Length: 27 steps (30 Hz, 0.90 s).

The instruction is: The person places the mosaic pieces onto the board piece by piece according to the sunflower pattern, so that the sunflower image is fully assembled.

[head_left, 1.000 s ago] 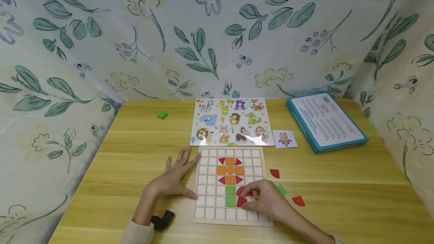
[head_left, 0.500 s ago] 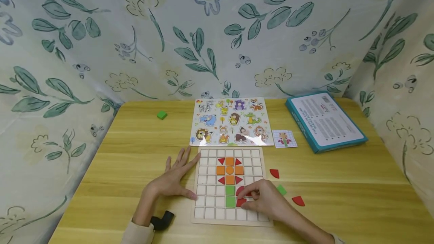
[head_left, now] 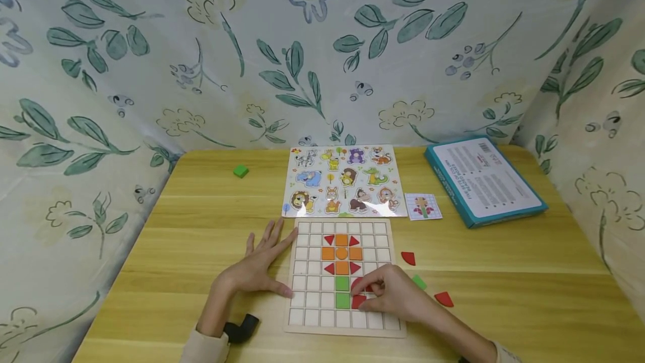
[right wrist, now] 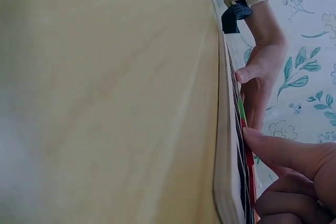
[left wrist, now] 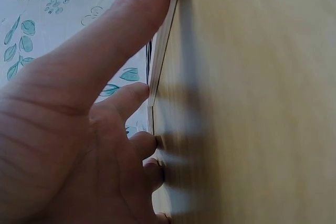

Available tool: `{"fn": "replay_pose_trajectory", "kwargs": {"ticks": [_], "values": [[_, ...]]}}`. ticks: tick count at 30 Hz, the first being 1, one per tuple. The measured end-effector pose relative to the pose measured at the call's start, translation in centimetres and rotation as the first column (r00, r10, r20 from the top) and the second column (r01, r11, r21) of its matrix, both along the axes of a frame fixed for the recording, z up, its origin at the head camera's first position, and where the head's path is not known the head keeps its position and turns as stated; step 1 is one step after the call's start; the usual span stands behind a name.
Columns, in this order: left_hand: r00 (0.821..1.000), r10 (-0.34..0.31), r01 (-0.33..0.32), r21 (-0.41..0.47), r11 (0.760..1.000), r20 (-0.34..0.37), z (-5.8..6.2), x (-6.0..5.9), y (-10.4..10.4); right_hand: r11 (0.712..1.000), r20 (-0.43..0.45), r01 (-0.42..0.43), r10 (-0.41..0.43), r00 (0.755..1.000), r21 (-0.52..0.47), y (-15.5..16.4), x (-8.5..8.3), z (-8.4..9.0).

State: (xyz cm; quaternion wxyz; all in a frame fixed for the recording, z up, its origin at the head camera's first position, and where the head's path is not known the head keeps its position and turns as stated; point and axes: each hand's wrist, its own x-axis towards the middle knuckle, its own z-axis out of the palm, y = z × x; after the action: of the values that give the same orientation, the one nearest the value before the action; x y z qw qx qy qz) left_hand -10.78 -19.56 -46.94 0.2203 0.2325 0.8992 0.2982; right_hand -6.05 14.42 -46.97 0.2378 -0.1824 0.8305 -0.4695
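A wooden grid board [head_left: 304, 316] lies on the table with orange, green and red pieces in its cells. My left hand [head_left: 254, 265] is spread at its left edge, thumb and index finger reaching the frame; in the left wrist view that hand [left wrist: 79, 119] shows beside the board's rim. My right hand [head_left: 395, 294] is over the lower right cells. Its thumb and index finger pinch a red quarter-circle piece [head_left: 358, 302] right of the lower green square [head_left: 342, 299]. More red pieces above it are partly hidden by the fingers. In the right wrist view, the thumb [right wrist: 273, 148] touches red.
Two loose red quarter-circles [head_left: 409, 258] and a green piece [head_left: 419, 282] lie right of the board. A pattern card [head_left: 423, 206], animal puzzle [head_left: 345, 181] and teal box [head_left: 486, 181] are behind. A green block [head_left: 241, 171] sits far left, a black object [head_left: 243, 328] near the left wrist.
The red quarter-circle under my right fingertips has turned and settled flatter into its cell. My right hand has shifted only slightly; the left hand has stayed at the board's edge.
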Motion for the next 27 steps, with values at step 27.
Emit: {"fn": "replay_pose_trajectory", "kwargs": {"ticks": [27], "values": [[1.000, 0.003, -0.003, 0.007, 1.000, 0.006, 0.14, -0.04, -0.03, 1.000, 0.005, -0.013, 0.013, 1.000, -0.006, 0.30, -0.69, -0.29]]}}
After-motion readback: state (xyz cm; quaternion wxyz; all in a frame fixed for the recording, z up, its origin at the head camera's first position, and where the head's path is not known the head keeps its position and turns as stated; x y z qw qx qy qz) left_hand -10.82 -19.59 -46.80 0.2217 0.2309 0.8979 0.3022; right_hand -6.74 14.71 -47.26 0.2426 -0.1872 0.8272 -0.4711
